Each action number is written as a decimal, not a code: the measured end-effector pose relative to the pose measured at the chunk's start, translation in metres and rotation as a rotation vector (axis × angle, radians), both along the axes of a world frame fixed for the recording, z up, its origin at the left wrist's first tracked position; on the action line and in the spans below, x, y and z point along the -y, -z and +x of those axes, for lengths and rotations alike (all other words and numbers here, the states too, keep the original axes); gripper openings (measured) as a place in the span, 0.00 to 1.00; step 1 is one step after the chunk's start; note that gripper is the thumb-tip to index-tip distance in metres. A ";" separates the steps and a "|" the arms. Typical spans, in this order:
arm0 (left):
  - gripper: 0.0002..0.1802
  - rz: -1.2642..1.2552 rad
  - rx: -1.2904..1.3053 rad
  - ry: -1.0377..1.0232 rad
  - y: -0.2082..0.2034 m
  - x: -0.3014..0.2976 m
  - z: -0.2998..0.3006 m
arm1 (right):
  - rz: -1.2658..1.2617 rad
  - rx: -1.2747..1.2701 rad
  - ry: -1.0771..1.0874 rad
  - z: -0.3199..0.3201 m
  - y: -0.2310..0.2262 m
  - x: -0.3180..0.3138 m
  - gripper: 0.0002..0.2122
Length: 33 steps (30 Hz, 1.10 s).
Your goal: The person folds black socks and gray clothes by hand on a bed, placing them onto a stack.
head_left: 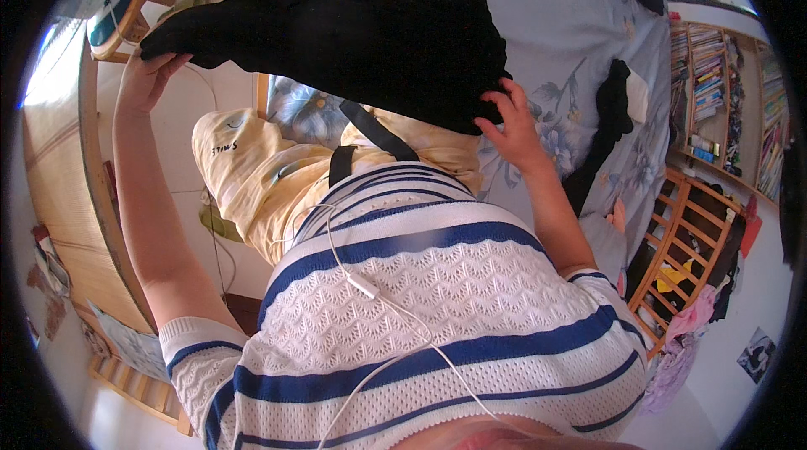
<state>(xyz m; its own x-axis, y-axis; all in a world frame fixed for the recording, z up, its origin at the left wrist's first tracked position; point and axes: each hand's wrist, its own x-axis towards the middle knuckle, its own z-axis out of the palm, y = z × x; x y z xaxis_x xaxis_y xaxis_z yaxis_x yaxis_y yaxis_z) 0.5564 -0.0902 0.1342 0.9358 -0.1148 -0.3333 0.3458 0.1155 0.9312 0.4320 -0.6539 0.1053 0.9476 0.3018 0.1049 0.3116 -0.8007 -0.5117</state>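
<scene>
A long black cloth garment (353,42) stretches across my lap between both hands, narrow at the left and wide at the right. Its exact kind is hard to make out. My left hand (150,80) pinches the narrow end, thumb and fingers closed on the cloth. At the wide end's lower corner, my right hand (513,126) grips the edge with bent fingers and thumb. Under the garment are my legs in yellow patterned trousers (244,173), with black straps (378,131) lying across them.
I sit on a bed with a blue floral sheet (555,13). Another black garment (609,122) lies to the right beside a white piece (643,97). A stool (126,9) stands far left; a bookshelf (710,89) and wooden rack (685,236) are right. A white cable (363,285) hangs down my front.
</scene>
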 end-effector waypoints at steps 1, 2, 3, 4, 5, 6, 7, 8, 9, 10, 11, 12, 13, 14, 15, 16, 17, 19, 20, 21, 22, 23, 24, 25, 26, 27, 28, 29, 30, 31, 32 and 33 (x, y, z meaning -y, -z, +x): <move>0.26 -0.002 0.000 -0.005 -0.001 0.000 0.000 | 0.001 -0.013 0.031 -0.001 0.006 0.000 0.11; 0.25 -0.004 -0.001 -0.011 -0.001 -0.001 0.001 | 0.006 -0.001 0.028 -0.002 0.010 0.001 0.11; 0.25 -0.007 -0.002 -0.017 -0.001 -0.001 0.001 | 0.011 0.010 0.025 -0.003 0.015 0.002 0.11; 0.25 -0.025 0.009 -0.005 -0.001 0.000 0.001 | 0.015 0.019 0.021 -0.003 0.017 0.002 0.11; 0.25 -0.044 0.019 0.007 -0.001 0.001 0.001 | 0.032 0.019 0.026 -0.003 0.019 0.003 0.10; 0.25 -0.062 0.030 0.020 -0.001 0.002 0.002 | 0.049 0.019 0.030 -0.003 0.020 0.004 0.09; 0.25 -0.067 0.027 0.017 0.000 0.000 0.001 | 0.067 0.019 0.033 -0.001 0.019 0.003 0.09; 0.25 -0.071 0.024 0.013 0.000 -0.002 0.000 | 0.110 -0.018 0.033 0.002 0.014 0.005 0.08; 0.25 -0.076 0.021 0.010 0.001 -0.004 -0.001 | 0.153 -0.055 0.033 0.007 0.006 0.010 0.08; 0.25 -0.051 0.009 -0.009 0.002 -0.005 0.001 | 0.197 -0.091 0.035 0.012 -0.002 0.015 0.07; 0.24 -0.025 -0.002 -0.027 0.001 -0.007 0.002 | 0.230 -0.038 0.051 0.021 -0.006 0.029 0.07; 0.23 0.000 -0.014 -0.047 0.000 -0.008 0.002 | 0.263 0.015 0.066 0.030 -0.011 0.043 0.06; 0.22 0.076 0.016 -0.058 -0.005 -0.006 0.004 | 0.411 0.006 0.128 0.039 -0.030 0.050 0.06; 0.21 0.151 0.049 -0.073 -0.015 -0.002 0.006 | 0.560 -0.001 0.186 0.052 -0.057 0.052 0.06; 0.19 0.223 0.082 -0.086 -0.025 -0.001 0.010 | 0.557 0.190 0.209 0.064 -0.083 0.052 0.06; 0.18 0.170 0.216 -0.022 -0.039 -0.005 0.011 | 0.557 0.379 0.226 0.075 -0.106 0.050 0.06; 0.16 0.114 0.349 0.044 -0.057 -0.011 0.013 | 0.570 0.523 0.222 0.086 -0.130 0.051 0.06; 0.14 0.116 0.451 0.050 -0.088 -0.016 0.022 | 0.418 0.634 0.227 0.101 -0.161 0.060 0.06; 0.13 0.276 0.453 -0.030 -0.104 0.008 0.024 | 0.255 0.594 0.246 0.112 -0.166 0.071 0.07; 0.12 0.443 0.433 -0.115 -0.122 0.030 0.022 | 0.093 0.548 0.265 0.119 -0.168 0.081 0.07; 0.12 0.612 0.391 -0.205 -0.144 0.050 0.016 | 0.165 0.442 0.293 0.128 -0.168 0.088 0.09; 0.12 0.572 0.429 -0.249 -0.152 0.054 0.013 | 0.263 0.500 0.216 0.129 -0.178 0.081 0.10; 0.12 0.531 0.468 -0.290 -0.158 0.056 0.013 | 0.360 0.555 0.140 0.127 -0.192 0.074 0.10; 0.14 0.554 0.487 -0.258 -0.157 0.044 0.016 | 0.387 0.583 0.083 0.119 -0.204 0.062 0.10; 0.16 0.581 0.506 -0.221 -0.154 0.018 0.023 | 0.234 0.451 0.141 0.122 -0.204 0.068 0.10; 0.18 0.612 0.524 -0.185 -0.153 -0.008 0.030 | 0.085 0.314 0.196 0.129 -0.200 0.079 0.11; 0.19 0.820 0.610 -0.142 -0.159 -0.012 0.032 | -0.077 0.192 0.247 0.134 -0.208 0.080 0.11; 0.20 1.027 0.692 -0.099 -0.163 -0.014 0.034 | -0.190 0.238 0.227 0.130 -0.214 0.076 0.11; 0.20 1.433 0.818 -0.040 -0.167 -0.017 0.033 | -0.045 0.234 0.185 0.124 -0.221 0.080 0.11; 0.20 1.851 0.919 0.036 -0.174 -0.015 0.028 | 0.108 0.215 0.140 0.115 -0.224 0.082 0.12; 0.20 1.864 0.998 0.028 -0.180 -0.012 0.027 | 0.261 0.196 0.093 0.106 -0.226 0.082 0.12; 0.20 1.782 1.070 0.027 -0.188 -0.010 0.025 | 0.433 0.073 0.048 0.097 -0.232 0.082 0.13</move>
<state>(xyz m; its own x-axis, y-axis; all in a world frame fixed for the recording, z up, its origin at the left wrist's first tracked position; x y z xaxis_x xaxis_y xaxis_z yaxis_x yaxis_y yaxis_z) 0.5814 -0.0805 0.3218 0.7965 -0.3672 0.4803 -0.2987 -0.9297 -0.2153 0.5286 -0.7356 0.3377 0.9447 0.1712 0.2796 0.3275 -0.5314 -0.7812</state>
